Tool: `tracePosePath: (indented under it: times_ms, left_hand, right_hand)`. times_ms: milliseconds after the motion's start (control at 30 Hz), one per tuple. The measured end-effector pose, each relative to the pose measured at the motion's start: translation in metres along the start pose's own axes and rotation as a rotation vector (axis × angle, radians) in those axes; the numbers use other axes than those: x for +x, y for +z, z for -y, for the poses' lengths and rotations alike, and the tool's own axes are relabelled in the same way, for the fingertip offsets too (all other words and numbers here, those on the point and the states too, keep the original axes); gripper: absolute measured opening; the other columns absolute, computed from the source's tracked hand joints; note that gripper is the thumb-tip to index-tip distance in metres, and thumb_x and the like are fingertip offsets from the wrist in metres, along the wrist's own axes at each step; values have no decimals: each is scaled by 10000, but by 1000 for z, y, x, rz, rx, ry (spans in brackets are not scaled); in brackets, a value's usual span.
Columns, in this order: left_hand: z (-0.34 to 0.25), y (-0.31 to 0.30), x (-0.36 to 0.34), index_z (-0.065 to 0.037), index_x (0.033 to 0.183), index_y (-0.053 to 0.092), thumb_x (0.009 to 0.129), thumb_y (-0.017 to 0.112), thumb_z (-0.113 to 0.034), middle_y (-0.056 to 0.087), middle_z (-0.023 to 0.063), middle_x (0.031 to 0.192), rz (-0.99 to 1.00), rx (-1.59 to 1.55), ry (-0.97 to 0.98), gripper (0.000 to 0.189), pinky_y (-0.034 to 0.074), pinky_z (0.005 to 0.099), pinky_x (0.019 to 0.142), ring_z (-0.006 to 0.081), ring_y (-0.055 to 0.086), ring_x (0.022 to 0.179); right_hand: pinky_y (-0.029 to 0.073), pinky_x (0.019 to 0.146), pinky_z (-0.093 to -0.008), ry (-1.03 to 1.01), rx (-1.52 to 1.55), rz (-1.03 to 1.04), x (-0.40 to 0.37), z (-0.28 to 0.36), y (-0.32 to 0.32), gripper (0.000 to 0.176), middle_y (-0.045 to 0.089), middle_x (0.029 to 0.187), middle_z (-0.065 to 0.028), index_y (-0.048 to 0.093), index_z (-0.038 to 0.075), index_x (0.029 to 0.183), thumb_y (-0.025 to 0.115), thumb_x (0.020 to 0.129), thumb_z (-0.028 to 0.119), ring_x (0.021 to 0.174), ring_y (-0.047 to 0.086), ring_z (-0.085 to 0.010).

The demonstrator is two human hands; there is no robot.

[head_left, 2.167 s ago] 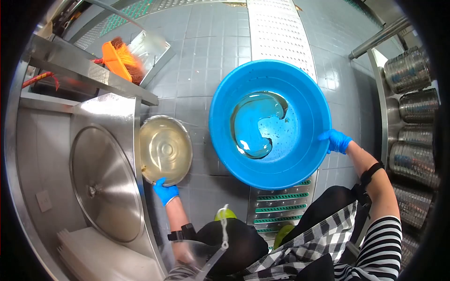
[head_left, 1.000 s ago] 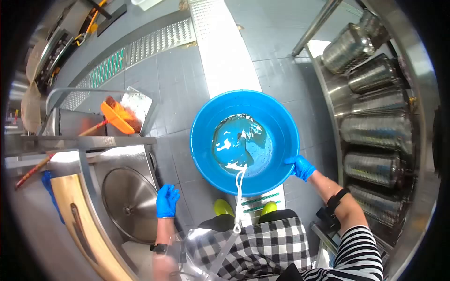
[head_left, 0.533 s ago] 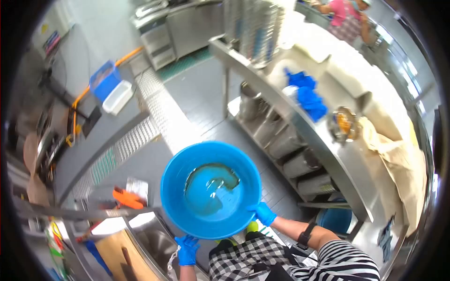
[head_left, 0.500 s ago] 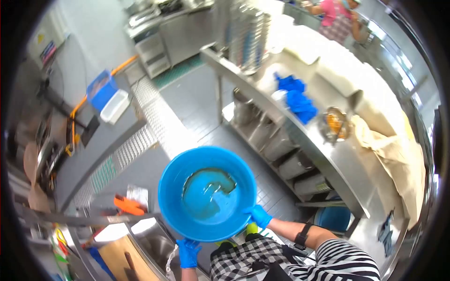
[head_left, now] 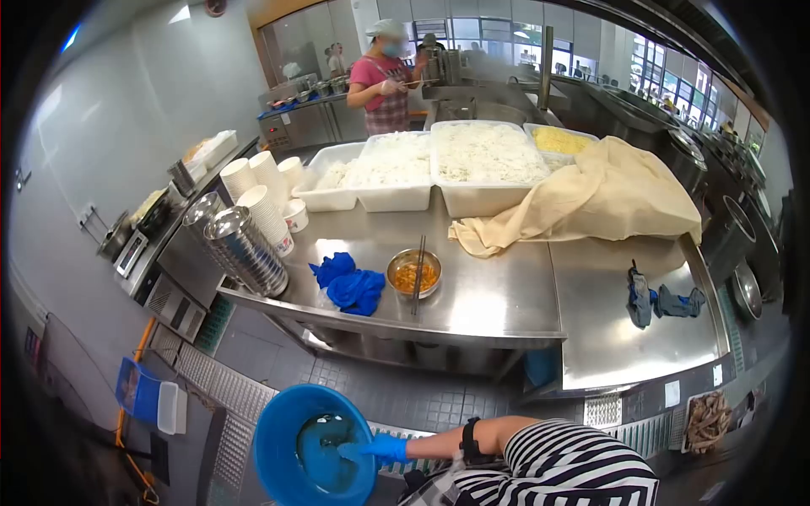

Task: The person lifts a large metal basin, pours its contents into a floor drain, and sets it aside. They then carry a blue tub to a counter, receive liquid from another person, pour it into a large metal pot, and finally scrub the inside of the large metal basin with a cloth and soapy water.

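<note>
My right hand [head_left: 386, 449], in a blue glove, grips the right rim of a big round blue basin [head_left: 274, 438] low in the head view. A little murky liquid [head_left: 327, 451] lies in the bottom of the basin. My left hand is out of sight. Beyond the basin, on the steel table [head_left: 498, 295], are a crumpled blue cloth [head_left: 359, 291] and a metal bowl [head_left: 429, 287] of orange food with chopsticks [head_left: 418, 274] across it.
White tubs of rice [head_left: 489, 152] line the table's far side, partly under a beige cloth [head_left: 591, 194]. Stacked metal bowls [head_left: 245, 249] and paper cups [head_left: 266, 215] stand at its left. Grey gloves [head_left: 658, 299] lie at right. Behind the table stands a masked person [head_left: 380, 76].
My view has swung up and right, toward the table. The basin now appears lower and farther left, with my right hand still on its rim. My left hand has left the picture.
</note>
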State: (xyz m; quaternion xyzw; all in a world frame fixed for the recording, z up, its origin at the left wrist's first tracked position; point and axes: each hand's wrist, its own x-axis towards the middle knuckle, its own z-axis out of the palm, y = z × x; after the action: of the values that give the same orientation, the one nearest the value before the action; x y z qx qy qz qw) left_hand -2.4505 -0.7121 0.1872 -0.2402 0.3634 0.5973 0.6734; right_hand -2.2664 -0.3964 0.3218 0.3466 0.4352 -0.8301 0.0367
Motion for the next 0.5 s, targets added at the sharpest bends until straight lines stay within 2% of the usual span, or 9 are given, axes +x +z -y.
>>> tracePosePath:
  times_ms: [67, 100, 167, 267, 300, 367, 433, 467, 500]
  left_hand:
    - [-10, -13, 11, -66, 831, 531, 795, 484, -325, 521, 77, 712, -65, -55, -69, 266, 433, 309, 520, 185, 505, 620]
    - [-6, -13, 7, -66, 831, 531, 795, 484, -325, 521, 77, 712, -86, -72, -63, 266, 433, 309, 520, 185, 505, 620]
    - [3, -4, 8, -35, 876, 528, 765, 489, -245, 532, 111, 780, -143, -68, 199, 240, 429, 308, 536, 199, 512, 654]
    - [-4, -2, 1, 11, 942, 523, 721, 495, -124, 549, 162, 882, -240, 54, 517, 261, 423, 307, 559, 222, 523, 704]
    - [-6, -5, -6, 11, 942, 523, 721, 495, -124, 549, 162, 882, -265, 81, 486, 261, 423, 307, 559, 222, 523, 704]
    - [-9, -11, -21, 74, 904, 530, 706, 420, -34, 536, 166, 875, -117, 841, 727, 251, 437, 368, 629, 277, 521, 728]
    - [-8, 32, -51, 112, 785, 541, 701, 423, -25, 543, 154, 740, -283, 1117, 726, 200, 437, 315, 544, 245, 515, 625]
    - [-1, 14, -35, 100, 755, 529, 696, 430, -29, 537, 120, 684, -542, 1260, 783, 172, 407, 279, 474, 219, 487, 542]
    - [-17, -10, -31, 87, 746, 522, 705, 435, -38, 525, 114, 669, -464, 1019, 672, 158, 400, 275, 469, 211, 477, 535]
  right_hand:
    - [358, 466, -232, 77, 7, 176, -3, 16, 3, 415, 505, 618, -22, 593, 151, 795, 577, 663, 544, 483, 402, -122]
    - [424, 653, -311, 140, -103, 306, -5, 25, -3, 533, 553, 871, -92, 566, 146, 976, 541, 669, 581, 736, 512, -200]
    - [307, 915, -419, 108, 69, 380, -27, 34, -7, 819, 240, 1304, -183, 254, 124, 1280, 520, 670, 601, 1150, 311, -360]
    - [419, 795, -374, 112, 51, 133, -20, 7, -35, 609, 454, 1149, -144, 354, 96, 1210, 476, 765, 494, 968, 503, -250]
    - [452, 742, -364, 88, 80, 70, -19, -8, -53, 513, 488, 1109, -123, 418, 94, 1145, 494, 774, 439, 917, 531, -246]
    - [471, 584, -310, 75, 148, -202, -24, -48, -95, 374, 548, 995, -99, 487, 100, 1068, 497, 777, 334, 731, 567, -183]
    - [466, 543, -357, 138, 139, -551, -23, -124, -157, 292, 552, 904, -109, 516, 78, 973, 496, 779, 295, 737, 570, -212]
    - [452, 514, -371, 256, 143, -705, -38, -153, -181, 207, 569, 788, -99, 562, 90, 832, 508, 768, 278, 698, 570, -213]
    - [454, 498, -370, 341, 119, -821, -72, -163, -186, 154, 562, 664, -75, 572, 102, 700, 526, 756, 238, 622, 562, -218]
